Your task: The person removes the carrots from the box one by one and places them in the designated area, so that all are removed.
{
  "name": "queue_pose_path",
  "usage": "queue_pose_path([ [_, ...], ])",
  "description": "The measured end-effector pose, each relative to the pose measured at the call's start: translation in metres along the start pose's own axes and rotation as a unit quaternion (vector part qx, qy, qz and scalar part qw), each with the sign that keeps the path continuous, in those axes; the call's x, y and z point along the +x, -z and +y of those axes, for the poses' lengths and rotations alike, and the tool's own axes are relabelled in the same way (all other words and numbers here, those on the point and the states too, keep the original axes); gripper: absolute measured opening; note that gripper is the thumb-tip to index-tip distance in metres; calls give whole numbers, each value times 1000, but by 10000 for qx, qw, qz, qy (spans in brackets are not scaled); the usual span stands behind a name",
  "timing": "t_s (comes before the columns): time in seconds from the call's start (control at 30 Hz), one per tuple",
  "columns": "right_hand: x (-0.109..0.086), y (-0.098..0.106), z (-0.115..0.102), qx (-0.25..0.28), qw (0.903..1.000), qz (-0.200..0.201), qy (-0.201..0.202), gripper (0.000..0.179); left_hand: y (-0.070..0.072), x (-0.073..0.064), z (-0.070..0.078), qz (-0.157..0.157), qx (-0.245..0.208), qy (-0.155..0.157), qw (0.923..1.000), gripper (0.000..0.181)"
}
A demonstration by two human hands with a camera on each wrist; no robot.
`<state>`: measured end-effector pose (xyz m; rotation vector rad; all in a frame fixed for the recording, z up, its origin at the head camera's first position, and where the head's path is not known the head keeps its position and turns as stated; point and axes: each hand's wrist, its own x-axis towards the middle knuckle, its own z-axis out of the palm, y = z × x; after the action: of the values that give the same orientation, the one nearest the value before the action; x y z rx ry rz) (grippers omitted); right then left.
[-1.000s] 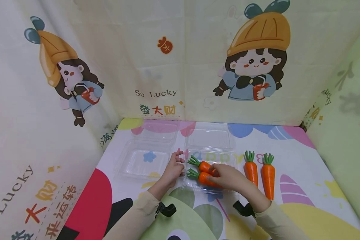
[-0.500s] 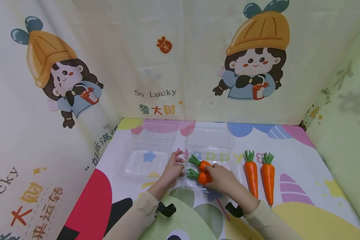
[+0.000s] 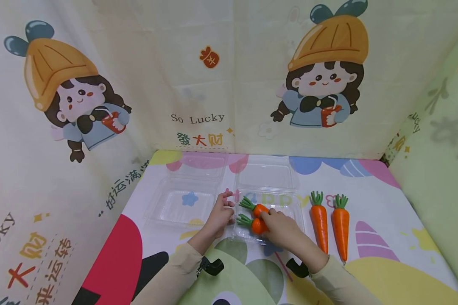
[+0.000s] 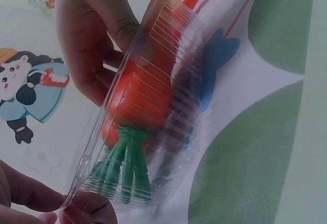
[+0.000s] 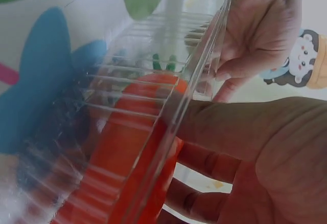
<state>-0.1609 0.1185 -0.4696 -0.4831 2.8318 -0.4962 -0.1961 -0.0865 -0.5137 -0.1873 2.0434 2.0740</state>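
Note:
Two orange toy carrots lie side by side in an open clear plastic box [image 3: 297, 214], green tops to the left. My right hand [image 3: 284, 228] reaches into it and grips the nearer carrot [image 3: 257, 226]. Its thumb shows against this carrot [image 4: 140, 98] in the left wrist view. Beyond it lies the farther carrot [image 3: 259, 209], partly covered by my fingers; whether they hold it too, I cannot tell. At the box's left edge, my left hand [image 3: 220, 216] pinches the rim [image 4: 84, 165] between thumb and finger.
A second open clear box [image 3: 168, 207] stands to the left, its lid [image 3: 198, 166] folded back. The right box's lid [image 3: 266, 174] lies back too. Two more carrots, one left [image 3: 319, 222] and one right [image 3: 341, 226], lie on the table at the right. Printed cloth walls surround the table.
My right hand has moved a little left along the carrots and closed on the nearer one. The left hand stays at the box's edge.

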Motion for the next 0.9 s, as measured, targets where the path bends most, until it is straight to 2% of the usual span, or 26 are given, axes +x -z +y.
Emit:
queue_pose_path([
  [0.17,-1,2,2,160,9998,-134,52,44,-1,0,1,-22,-29,33,10000,67],
  [0.4,-2,13,10,814,9958,-379,176,41,0,-1,2,-45,12,-27,10000,68],
  [0.63,2,23,24,1235,9910,-314,412,41,0,-1,1,1,99,-42,9999,68],
  [0.8,5,30,32,2011,9786,-398,199,44,0,-2,1,28,123,-31,9999,67],
  [0.9,7,33,38,2652,9624,-576,-127,49,-1,-2,2,33,128,-22,9999,67],
])
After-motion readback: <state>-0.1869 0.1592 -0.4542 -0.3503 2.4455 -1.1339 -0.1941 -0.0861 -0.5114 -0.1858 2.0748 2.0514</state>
